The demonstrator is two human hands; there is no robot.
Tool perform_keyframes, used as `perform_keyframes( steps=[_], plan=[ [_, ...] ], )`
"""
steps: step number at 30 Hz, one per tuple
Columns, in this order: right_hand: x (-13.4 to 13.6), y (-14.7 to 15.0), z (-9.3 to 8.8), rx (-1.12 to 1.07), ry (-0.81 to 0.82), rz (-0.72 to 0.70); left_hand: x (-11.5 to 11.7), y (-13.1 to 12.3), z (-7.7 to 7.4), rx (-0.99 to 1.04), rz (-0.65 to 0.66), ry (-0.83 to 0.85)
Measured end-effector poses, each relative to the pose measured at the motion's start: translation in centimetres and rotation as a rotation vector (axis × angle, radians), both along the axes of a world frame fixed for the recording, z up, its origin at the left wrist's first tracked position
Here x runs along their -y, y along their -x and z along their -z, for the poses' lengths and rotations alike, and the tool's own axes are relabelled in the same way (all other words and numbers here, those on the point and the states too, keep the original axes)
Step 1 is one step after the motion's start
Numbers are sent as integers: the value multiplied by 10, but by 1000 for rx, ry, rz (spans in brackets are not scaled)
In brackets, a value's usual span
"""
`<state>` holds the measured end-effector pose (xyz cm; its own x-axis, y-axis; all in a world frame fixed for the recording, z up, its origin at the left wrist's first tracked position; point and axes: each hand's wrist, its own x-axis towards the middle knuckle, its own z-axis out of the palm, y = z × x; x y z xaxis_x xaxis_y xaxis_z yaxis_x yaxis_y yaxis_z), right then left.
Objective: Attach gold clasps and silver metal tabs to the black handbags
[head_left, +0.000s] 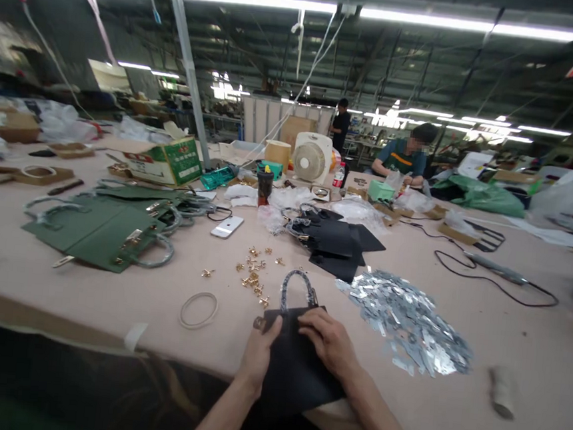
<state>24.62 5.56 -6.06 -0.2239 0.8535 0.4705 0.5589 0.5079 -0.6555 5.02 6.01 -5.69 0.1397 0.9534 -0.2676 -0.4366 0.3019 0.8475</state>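
A black handbag [298, 370] lies over the front edge of the table, its plastic-wrapped handle [297, 281] pointing away from me. My left hand [258, 350] grips the bag's left side near the top, thumb on the front panel. On the upper right part, my right hand [328, 339] holds the bag with bent fingers; its fingertips are partly hidden. Small gold-coloured metal fittings [253, 279] are scattered just beyond the bag. To its right spreads a heap of flat silvery metal plates [408, 319].
Green bag pieces [99, 225] lie at left, black ones [334, 242] ahead. A phone [226, 226], tape ring [198, 310], cardboard tube [502, 392] and corded tool [497, 267] rest on the table [545, 358]. Farther off are a fan [312, 158] and a seated person [402, 157].
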Motion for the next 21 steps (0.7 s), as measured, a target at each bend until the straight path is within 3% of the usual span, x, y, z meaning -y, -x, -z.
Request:
perform_keyframes(
  steps=[8, 21],
  plan=[
    [-4, -11, -16, 92, 32, -96, 4, -2, 3, -71, 45, -145],
    [2, 4, -26, 490, -113, 50, -1, -2, 3, -25, 26, -19]
  ],
)
